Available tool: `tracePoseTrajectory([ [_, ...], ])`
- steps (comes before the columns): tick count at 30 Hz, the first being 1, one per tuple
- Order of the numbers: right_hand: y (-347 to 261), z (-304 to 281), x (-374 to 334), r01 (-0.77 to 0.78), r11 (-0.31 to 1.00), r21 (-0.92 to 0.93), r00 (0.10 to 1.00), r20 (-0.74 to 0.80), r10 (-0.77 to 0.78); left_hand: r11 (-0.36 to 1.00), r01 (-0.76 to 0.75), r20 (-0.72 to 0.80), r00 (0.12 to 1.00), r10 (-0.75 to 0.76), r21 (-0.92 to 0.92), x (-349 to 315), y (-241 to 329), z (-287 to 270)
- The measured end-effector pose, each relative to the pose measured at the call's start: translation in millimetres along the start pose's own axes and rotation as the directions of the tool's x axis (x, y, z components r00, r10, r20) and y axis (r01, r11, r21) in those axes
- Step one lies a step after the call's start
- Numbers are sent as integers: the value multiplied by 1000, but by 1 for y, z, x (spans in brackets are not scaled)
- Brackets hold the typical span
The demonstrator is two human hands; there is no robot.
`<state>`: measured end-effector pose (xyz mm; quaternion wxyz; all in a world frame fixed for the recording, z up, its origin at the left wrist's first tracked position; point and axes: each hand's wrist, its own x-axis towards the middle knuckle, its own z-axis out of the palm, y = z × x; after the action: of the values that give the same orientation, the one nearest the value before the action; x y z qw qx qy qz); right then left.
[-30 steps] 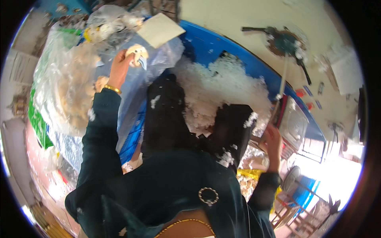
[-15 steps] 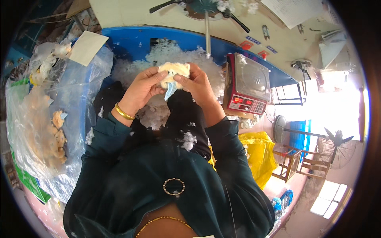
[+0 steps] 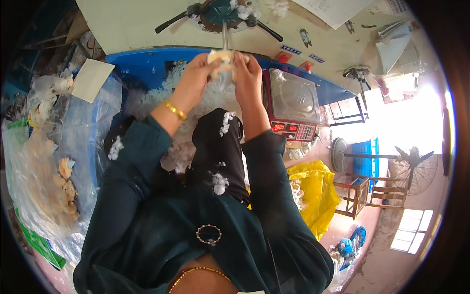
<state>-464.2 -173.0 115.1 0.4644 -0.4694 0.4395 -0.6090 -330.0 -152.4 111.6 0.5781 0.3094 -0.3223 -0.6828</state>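
Observation:
My left hand (image 3: 195, 74) and my right hand (image 3: 249, 73) are both closed on a small cream plush toy (image 3: 222, 60), one at each side of it. A pale blue cloth piece hangs from the toy's lower side, blurred. The toy is up against the lower end of a thin metal tube (image 3: 225, 36), which comes down from a round dark fitting (image 3: 223, 15) with black handles. Whether the tube's tip is inside the toy is hidden. White fluffy stuffing (image 3: 161, 100) lies in the blue bin (image 3: 142, 63) under my hands.
To the right stands a red scale (image 3: 294, 100) with a lit display. Clear plastic bags (image 3: 93, 127) at the left hold several tan plush pieces (image 3: 67, 188). A yellow sack (image 3: 316, 198) sits at lower right, near wooden chairs (image 3: 350, 193) and a standing fan (image 3: 413, 169).
Both hands have carried the plush toy up and away from me to the metal tube. My view has shifted, so the bench and scale appear further left.

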Motion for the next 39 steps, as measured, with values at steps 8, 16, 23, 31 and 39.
tracePoseTrajectory([
  [8,20,7,50,61,987,-147,996,-61,-71,994,-32,-88,995,41,108,32,7,9],
  [16,5,-5,3,223,954,-200,974,11,-226,559,-447,188,868,459,698,-31,-7,25],
  [23,6,-13,-8,242,962,-130,970,28,-240,533,-562,368,824,431,633,-22,-25,21],
  [31,-1,21,-34,153,985,-76,980,-120,-161,704,-358,345,923,169,613,-40,10,2],
  [39,-26,-20,-22,-66,994,-85,994,85,74,627,-467,347,884,313,624,-21,-22,30],
])
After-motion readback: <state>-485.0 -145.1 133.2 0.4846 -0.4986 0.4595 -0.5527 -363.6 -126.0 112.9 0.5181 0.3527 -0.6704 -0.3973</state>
